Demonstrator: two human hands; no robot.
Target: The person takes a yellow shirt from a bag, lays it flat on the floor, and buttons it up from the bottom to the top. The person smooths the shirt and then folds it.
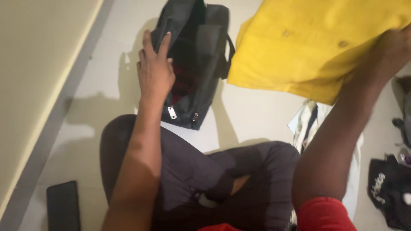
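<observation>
Bag (195, 64) lay open on the floor (252, 115); our left hand (154, 70) gripped its near rim, while our right hand (396, 45) clutched a folded yellow garment (308, 38) above and beside the bag, not yet inside.

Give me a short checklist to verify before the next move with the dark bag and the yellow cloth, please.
1. Left hand holds the rim of the dark bag: ok, fingers rest on the opening edge.
2. Bag mouth open: ok, the inside shows.
3. Right hand has a grip on the yellow cloth: ok, cloth is lifted off the floor.
4. Yellow cloth folded small enough for the bag: cannot tell.
5. Free room inside the bag: cannot tell, the interior is dark.
6. Path between cloth and bag free: ok, only bare floor lies between.
</observation>
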